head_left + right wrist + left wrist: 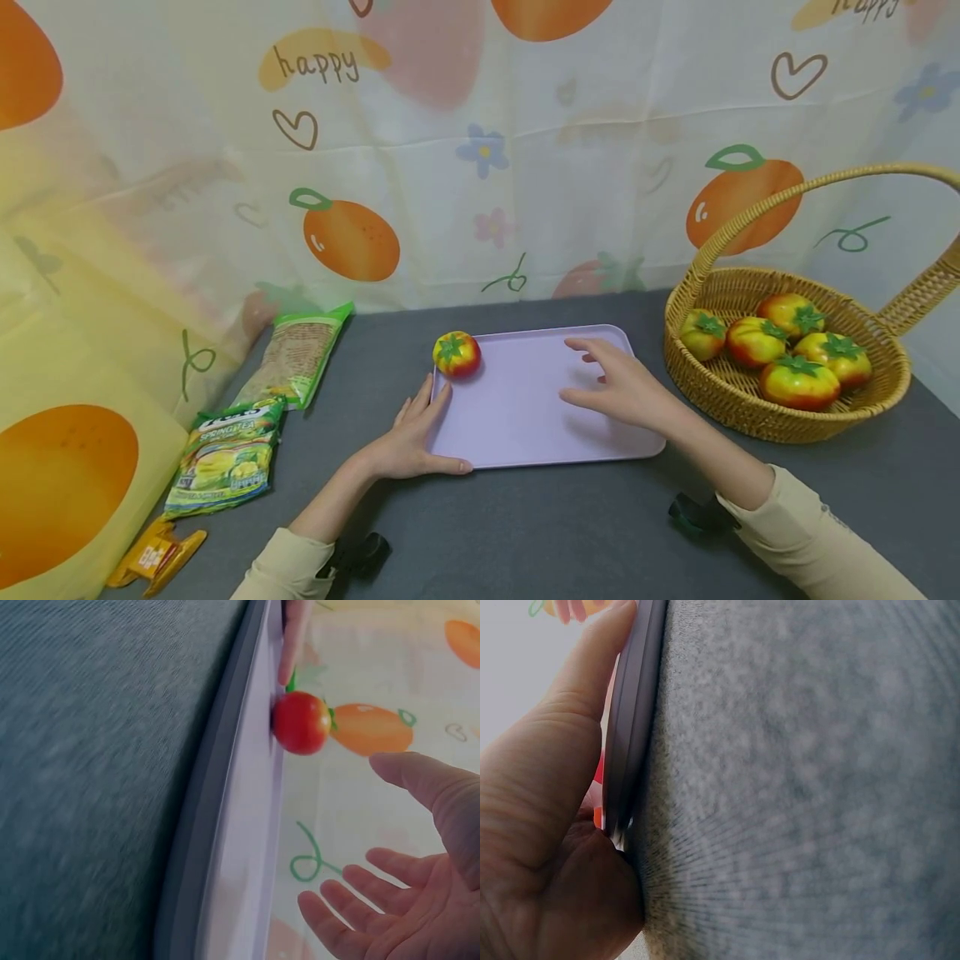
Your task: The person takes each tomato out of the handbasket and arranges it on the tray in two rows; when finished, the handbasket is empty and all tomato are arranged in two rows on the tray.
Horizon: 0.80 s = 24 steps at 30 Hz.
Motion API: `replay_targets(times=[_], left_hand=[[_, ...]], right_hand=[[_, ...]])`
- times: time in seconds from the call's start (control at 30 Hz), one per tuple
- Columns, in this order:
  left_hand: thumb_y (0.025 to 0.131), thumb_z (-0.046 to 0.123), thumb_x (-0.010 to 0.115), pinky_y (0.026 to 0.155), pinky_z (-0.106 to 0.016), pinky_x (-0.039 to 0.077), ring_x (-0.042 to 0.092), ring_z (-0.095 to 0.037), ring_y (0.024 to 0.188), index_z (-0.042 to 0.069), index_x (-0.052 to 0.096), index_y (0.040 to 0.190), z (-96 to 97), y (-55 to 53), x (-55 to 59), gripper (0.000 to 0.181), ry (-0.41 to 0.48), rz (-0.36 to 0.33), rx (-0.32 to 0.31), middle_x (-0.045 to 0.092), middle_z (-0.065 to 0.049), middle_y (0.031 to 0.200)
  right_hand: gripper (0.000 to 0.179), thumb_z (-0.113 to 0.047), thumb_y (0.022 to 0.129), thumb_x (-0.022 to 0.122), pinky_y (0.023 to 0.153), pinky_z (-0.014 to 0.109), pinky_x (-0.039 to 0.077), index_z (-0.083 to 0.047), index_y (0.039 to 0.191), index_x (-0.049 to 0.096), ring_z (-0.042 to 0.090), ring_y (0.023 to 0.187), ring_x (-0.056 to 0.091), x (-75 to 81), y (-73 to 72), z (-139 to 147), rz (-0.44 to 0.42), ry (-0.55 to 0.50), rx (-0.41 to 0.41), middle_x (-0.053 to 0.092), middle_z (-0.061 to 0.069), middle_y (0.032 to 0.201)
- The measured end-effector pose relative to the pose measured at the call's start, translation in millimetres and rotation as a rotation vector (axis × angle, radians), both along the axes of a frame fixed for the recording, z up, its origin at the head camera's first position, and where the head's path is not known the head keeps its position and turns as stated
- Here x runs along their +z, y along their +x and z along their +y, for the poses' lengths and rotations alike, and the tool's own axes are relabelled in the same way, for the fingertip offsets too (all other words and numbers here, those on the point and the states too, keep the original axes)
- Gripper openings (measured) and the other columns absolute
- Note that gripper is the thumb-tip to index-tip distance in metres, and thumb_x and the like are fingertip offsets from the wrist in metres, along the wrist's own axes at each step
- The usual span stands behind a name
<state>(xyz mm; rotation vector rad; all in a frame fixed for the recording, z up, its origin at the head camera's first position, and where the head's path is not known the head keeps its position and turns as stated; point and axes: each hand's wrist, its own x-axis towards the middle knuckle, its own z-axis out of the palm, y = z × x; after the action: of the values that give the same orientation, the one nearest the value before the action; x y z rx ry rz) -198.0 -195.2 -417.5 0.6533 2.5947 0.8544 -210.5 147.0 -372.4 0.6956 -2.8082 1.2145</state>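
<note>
touching smooth tray (510, 417): left hand (411, 442); above: right hand (619, 386); both unclenched (glossy, round fruit (457, 356))

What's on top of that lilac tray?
One tomato, red and yellow, at the far left corner of the tray. The surface beneath the tomato is covered.

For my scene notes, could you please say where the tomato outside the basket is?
In the head view, the tomato sits at the far left corner of the purple tray, beyond the left hand.
</note>
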Motion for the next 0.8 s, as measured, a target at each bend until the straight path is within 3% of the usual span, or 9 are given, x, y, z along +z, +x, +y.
replay_targets(times=[0.5,0.8], left_hand=[[0.076,0.057,0.076,0.113,-0.059,-0.008,-0.01,-0.033,0.147,0.008,0.004,0.157,-0.6,-0.4,-1.3,0.119,-0.017,0.007,0.012,-0.017,-0.016,0.16],[0.076,0.056,0.077,0.112,-0.059,-0.008,-0.011,-0.034,0.147,0.008,0.005,0.157,0.3,0.3,-1.0,0.119,-0.008,0.011,0.008,-0.017,-0.017,0.16]], right_hand=[[0.069,-0.033,0.085,0.077,0.086,0.051,0.05,-0.004,0.141,0.047,0.035,0.116,0.054,2.1,18.0,44,0.053,0.049,-0.05,0.053,0.016,0.134],[0.061,-0.031,0.086,0.077,0.083,0.049,0.053,-0.006,0.136,0.053,0.033,0.109,0.059,17.9,32.0,68,0.089,0.071,-0.092,0.059,0.017,0.126]])
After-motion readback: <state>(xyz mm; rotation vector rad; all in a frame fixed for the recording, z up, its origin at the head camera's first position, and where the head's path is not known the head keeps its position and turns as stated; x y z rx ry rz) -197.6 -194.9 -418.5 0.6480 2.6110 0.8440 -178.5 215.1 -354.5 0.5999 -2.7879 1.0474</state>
